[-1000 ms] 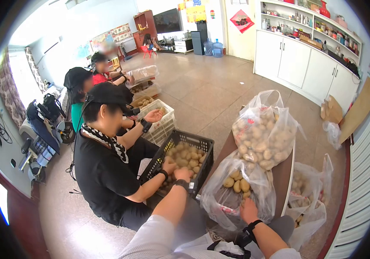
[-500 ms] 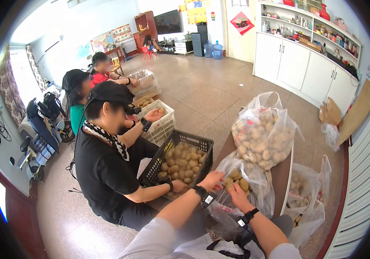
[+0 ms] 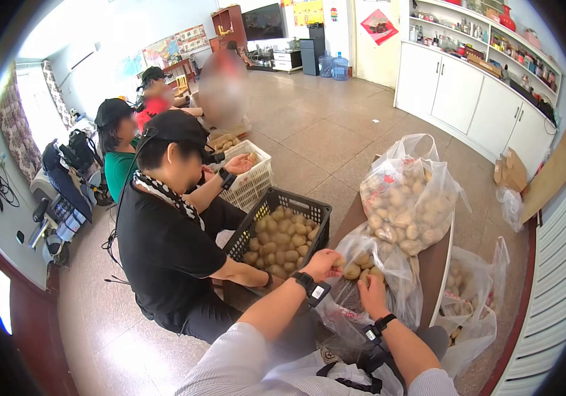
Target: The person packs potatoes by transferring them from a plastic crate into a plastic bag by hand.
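Note:
My left hand (image 3: 323,265) is closed at the left edge of the open plastic bag (image 3: 398,290), with a potato partly showing at its fingertips. My right hand (image 3: 373,294) is at the bag's mouth, its fingers bent against potatoes (image 3: 363,259); whether it grips one is hard to tell. A black crate (image 3: 324,231) holding many potatoes (image 3: 283,237) stands to the left of my left hand. Behind the open bag, a full clear bag of potatoes (image 3: 408,201) rests on the same brown surface (image 3: 436,264).
A co-worker in black (image 3: 164,244) sits close on the left, one arm by the crate. Beyond are a white crate (image 3: 253,181) and other people. More bags of potatoes (image 3: 464,310) stand on the floor at right, near a white ribbed panel (image 3: 550,284).
My left hand has moved from the black crate to the open bag. My right hand has risen to the potatoes at its mouth. The co-worker's near hand has drawn back toward the crate's near edge.

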